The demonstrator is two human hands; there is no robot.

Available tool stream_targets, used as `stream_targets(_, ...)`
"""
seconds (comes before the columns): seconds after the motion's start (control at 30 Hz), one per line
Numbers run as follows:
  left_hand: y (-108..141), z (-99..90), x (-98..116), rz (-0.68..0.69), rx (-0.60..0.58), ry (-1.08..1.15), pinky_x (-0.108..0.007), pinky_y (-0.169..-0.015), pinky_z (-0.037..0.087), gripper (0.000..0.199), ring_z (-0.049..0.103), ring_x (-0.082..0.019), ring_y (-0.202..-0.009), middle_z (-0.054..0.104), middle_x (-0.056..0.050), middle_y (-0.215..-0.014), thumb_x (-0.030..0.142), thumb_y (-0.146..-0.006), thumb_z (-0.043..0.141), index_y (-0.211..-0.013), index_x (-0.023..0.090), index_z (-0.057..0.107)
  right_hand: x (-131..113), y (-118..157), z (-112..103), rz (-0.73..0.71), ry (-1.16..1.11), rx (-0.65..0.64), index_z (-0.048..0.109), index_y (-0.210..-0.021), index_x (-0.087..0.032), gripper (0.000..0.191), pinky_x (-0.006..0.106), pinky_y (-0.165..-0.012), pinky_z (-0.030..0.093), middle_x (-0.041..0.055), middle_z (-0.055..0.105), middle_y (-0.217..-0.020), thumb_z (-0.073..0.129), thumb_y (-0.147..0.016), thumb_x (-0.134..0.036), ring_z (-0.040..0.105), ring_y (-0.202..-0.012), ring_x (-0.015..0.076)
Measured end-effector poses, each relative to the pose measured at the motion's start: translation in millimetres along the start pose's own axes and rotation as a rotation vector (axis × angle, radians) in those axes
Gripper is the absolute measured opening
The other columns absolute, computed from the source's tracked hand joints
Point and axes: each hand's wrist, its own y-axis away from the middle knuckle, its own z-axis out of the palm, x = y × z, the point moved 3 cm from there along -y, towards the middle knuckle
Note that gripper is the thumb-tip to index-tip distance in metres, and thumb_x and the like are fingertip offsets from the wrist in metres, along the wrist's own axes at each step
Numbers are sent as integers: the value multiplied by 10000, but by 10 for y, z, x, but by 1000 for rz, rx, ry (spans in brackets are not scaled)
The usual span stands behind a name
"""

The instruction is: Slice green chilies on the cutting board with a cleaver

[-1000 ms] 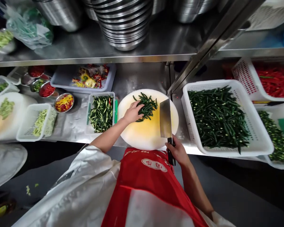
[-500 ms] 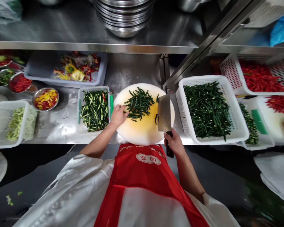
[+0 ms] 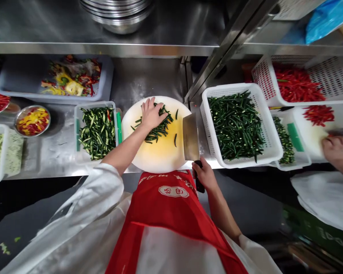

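My left hand (image 3: 152,115) rests on a pile of long green chilies (image 3: 161,127) with its fingers spread. The pile lies on a round white cutting board (image 3: 157,161), yellowed in the middle. Two single chilies lie apart to the right of the pile. In my right hand (image 3: 205,174) is the dark handle of a cleaver (image 3: 191,137), its broad blade over the board's right edge. Left of the board stands a clear plastic tub (image 3: 77,152) of split green chilies. A white basket (image 3: 217,152) full of whole green chilies is on the right.
Further right are a basket (image 3: 303,102) of red chilies and a co-worker's hand (image 3: 338,148) by another board. To the left stand a grey tray (image 3: 20,78) of pepper scraps and a steel bowl (image 3: 32,121). A steel shelf (image 3: 171,49) with stacked bowls overhangs the counter.
My left hand has moved from the pile's left side up onto the top of it, fingers spreading. The cleaver stays in my right hand at the board's right edge. The view has shifted right.
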Motion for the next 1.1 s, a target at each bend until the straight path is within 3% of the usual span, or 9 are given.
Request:
stream_targets(0.1, -545, 195, -40, -207, -223, -70, -731, -1092, 151, 814, 145, -486, -1435, 226, -153, -1577, 659, -723, 658, -1401, 246, 477, 32, -52, -113, 11, -46, -85, 482, -869, -234, 219, 251, -467, 414, -49, 557, -561, 528, -861, -447, 520, -455, 136)
stream_targets(0.17, -666, 299, -40, -308, -353, -129, -780, -1030, 191, 905, 137, -531, -1420, 198, -189, -1581, 692, -686, 667, -1432, 231, 442, 56, -98, -192, -9, -36, -121, 488, -890, -233, 217, 251, -471, 413, -47, 560, -565, 521, -861, -446, 524, -465, 140)
stream_targets(0.27, -563, 382, 35, -263, -409, -206, -755, -1009, 275, 881, 171, -533, -1408, 221, -191, -1573, 651, -679, 696, -1424, 248, 453, 111, -184, -284, -25, -43, -165, 487, -892, -238, 209, 253, -474, 411, -53, 551, -549, 509, -864, -444, 528, -473, 148)
stream_targets(0.37, -334, 394, 77, -137, -432, -250, -629, -1064, 343, 647, 290, -449, -1391, 340, -133, -1526, 519, -765, 662, -1354, 282, 536, 148, -283, -352, -10, -93, -220, 500, -932, -247, 199, 256, -464, 409, -63, 542, -531, 496, -868, -435, 523, -452, 152)
stream_targets(0.53, -121, 253, 17, 55, -486, -282, -434, -1157, 313, 435, 382, -314, -1371, 414, -77, -1487, 390, -839, 607, -1253, 259, 634, 94, -426, -458, -33, -73, -288, 516, -984, -245, 205, 258, -465, 413, -69, 544, -517, 496, -869, -414, 520, -437, 151)
stream_targets(0.67, 16, -90, -11, 74, -393, -223, -383, -1180, 284, 454, 378, -266, -1387, 426, -91, -1482, 448, -893, 551, -1282, 223, 615, 91, -464, -479, -36, -66, -302, 533, -1037, -238, 248, 261, -467, 420, -59, 566, -532, 498, -870, -418, 538, -449, 157)
stream_targets(0.8, 410, -408, -36, -104, -216, -262, -424, -1141, 347, 647, 414, -303, -1352, 426, -108, -1472, 616, -837, 581, -1361, 241, 528, 143, -454, -439, 2, -97, -279, 536, -1083, -234, 297, 266, -462, 422, -63, 565, -516, 507, -867, -437, 537, -439, 163)
stream_targets(0.93, 849, -273, -8, -258, -211, -353, -523, -1055, 415, 931, 347, -406, -1366, 322, -167, -1522, 659, -718, 692, -1480, 247, 349, 139, -454, -379, 25, -115, -256, 532, -1051, -244, 269, 266, -458, 425, -59, 571, -512, 509, -865, -437, 542, -437, 166)
stream_targets(1.1, 891, -6, 6, -248, -80, -326, -481, -1030, 439, 502, 460, -346, -1235, 517, -152, -1305, 418, -879, 567, -1341, 225, 525, 146, -473, -333, 29, -118, -237, 511, -1010, -255, 253, 272, -436, 417, -58, 568, -509, 510, -868, -464, 535, -414, 171)
